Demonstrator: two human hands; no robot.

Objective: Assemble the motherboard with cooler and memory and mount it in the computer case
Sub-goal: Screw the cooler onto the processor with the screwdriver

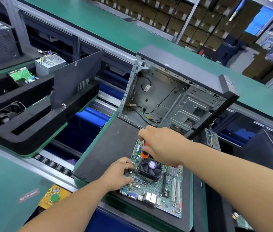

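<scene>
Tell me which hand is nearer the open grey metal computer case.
Right. The right hand grips an orange-handled screwdriver just in front of the open grey metal computer case. The left hand rests on the green motherboard, farther from it.

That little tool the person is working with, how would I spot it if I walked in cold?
Find the open grey computer case standing on the dark mat; the green circuit board lies just in front of it. Above its black fan, the right hand grips a screwdriver, the only bright orange thing there.
</scene>
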